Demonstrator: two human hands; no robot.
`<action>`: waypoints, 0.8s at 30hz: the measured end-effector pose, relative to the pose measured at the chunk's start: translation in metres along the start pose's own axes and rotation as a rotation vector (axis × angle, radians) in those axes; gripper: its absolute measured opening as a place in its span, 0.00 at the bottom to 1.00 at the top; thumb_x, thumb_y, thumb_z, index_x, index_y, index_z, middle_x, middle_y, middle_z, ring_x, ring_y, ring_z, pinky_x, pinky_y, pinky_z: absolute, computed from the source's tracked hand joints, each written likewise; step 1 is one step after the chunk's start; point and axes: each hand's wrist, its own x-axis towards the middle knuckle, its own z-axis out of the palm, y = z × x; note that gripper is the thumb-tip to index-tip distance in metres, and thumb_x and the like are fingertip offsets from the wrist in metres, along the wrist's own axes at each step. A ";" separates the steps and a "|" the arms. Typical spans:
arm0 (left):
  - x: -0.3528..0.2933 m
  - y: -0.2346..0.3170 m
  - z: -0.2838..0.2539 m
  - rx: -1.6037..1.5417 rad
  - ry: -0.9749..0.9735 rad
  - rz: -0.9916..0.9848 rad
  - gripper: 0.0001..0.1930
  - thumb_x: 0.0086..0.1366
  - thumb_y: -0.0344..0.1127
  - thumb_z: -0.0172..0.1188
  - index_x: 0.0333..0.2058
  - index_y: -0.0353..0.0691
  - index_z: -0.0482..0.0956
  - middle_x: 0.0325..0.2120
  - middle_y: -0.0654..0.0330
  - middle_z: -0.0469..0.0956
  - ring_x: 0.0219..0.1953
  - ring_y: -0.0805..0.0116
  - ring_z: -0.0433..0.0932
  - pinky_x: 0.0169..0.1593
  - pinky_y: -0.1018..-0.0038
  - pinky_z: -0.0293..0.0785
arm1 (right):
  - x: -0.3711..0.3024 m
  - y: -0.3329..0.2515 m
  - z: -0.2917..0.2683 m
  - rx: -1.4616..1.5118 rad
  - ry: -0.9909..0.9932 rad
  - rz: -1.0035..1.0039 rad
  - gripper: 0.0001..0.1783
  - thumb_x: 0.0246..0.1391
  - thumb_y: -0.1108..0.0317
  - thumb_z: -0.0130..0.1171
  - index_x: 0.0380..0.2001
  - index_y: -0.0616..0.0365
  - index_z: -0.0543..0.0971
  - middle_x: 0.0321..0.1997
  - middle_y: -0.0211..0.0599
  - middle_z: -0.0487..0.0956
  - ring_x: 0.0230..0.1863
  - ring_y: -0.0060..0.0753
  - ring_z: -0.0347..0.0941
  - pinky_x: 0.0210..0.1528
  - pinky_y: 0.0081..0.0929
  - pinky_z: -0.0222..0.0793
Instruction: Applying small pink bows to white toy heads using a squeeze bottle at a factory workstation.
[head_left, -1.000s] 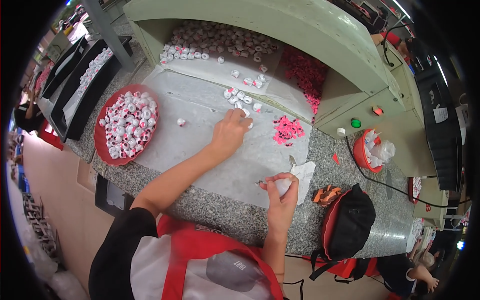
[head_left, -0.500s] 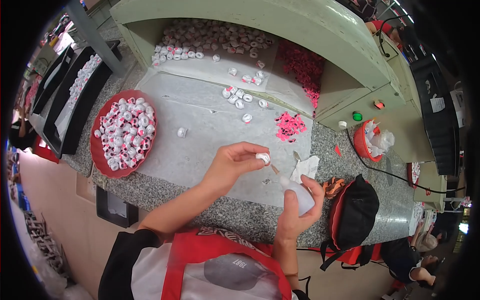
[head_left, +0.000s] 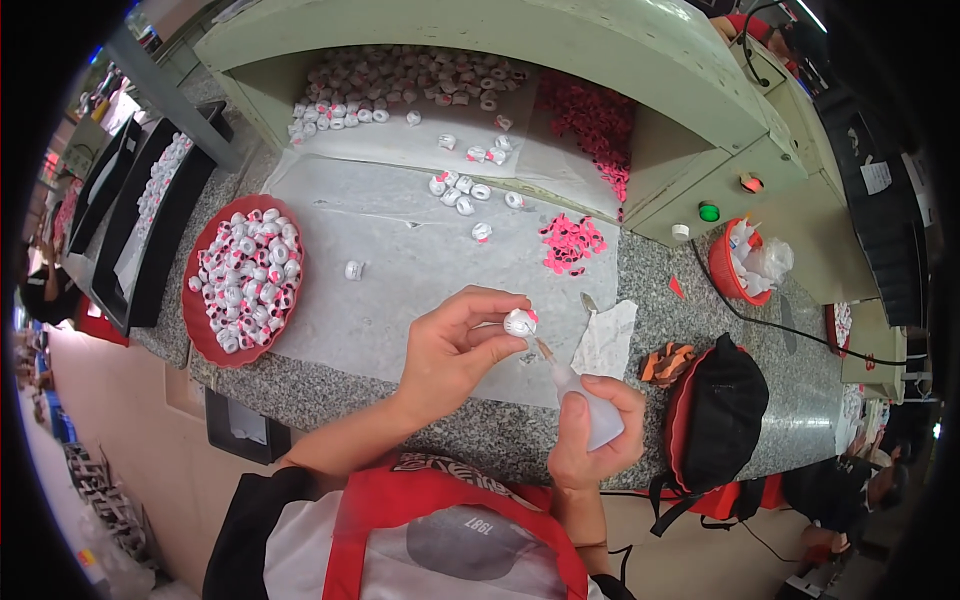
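My left hand [head_left: 437, 362] pinches a small round white piece [head_left: 518, 322] with a pink patch between thumb and fingers. My right hand [head_left: 575, 450] is wrapped round a translucent squeeze bottle [head_left: 604, 420], tilted up to the left. Its thin tip is at the lower right of the white piece; whether they touch I cannot tell. Beyond my hands, a pile of small pink pieces with dark spots [head_left: 572, 245] lies on the pale sheet [head_left: 400, 310]. Several more white pieces [head_left: 464, 188] are scattered to its left.
A red scalloped bowl [head_left: 197, 335] full of white-and-pink pieces stands at left. Behind the sheet, a pale green cabinet [head_left: 680, 195] shelters more pieces. On the right are crumpled white paper [head_left: 606, 338], a black-and-red bag [head_left: 722, 420], a red basket [head_left: 727, 275] and a black cable [head_left: 790, 328].
The white piece has been turned in my left fingers, so its pink patch shows more. The bottle has tipped more upright, its tip still beside the piece. The whole view has shifted slightly.
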 end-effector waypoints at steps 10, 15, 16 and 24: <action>0.001 -0.001 -0.001 0.073 -0.009 0.064 0.16 0.50 0.15 0.53 0.40 0.29 0.70 0.40 0.55 0.68 0.44 0.68 0.71 0.47 0.75 0.72 | 0.009 -0.005 0.000 -0.032 -0.060 -0.083 0.09 0.43 0.70 0.56 0.28 0.63 0.72 0.24 0.32 0.73 0.21 0.20 0.67 0.25 0.16 0.63; 0.001 0.003 -0.007 0.108 0.015 0.064 0.16 0.50 0.15 0.53 0.40 0.29 0.70 0.40 0.54 0.70 0.43 0.69 0.71 0.47 0.76 0.71 | 0.013 -0.009 -0.003 -0.093 -0.154 -0.112 0.11 0.38 0.76 0.59 0.28 0.62 0.71 0.23 0.38 0.77 0.21 0.30 0.74 0.23 0.20 0.67; 0.001 0.004 -0.008 0.038 0.018 0.004 0.16 0.50 0.15 0.53 0.40 0.29 0.70 0.40 0.53 0.70 0.43 0.69 0.72 0.47 0.77 0.71 | 0.012 -0.010 -0.002 -0.095 -0.150 -0.083 0.11 0.38 0.76 0.59 0.28 0.62 0.71 0.23 0.38 0.76 0.21 0.30 0.74 0.23 0.20 0.67; 0.003 0.011 -0.019 -0.115 0.002 -0.223 0.17 0.48 0.15 0.54 0.40 0.30 0.69 0.40 0.50 0.73 0.43 0.65 0.73 0.46 0.73 0.70 | 0.007 -0.009 0.003 -0.081 -0.125 -0.068 0.10 0.38 0.75 0.58 0.28 0.63 0.71 0.22 0.38 0.76 0.18 0.30 0.73 0.21 0.21 0.66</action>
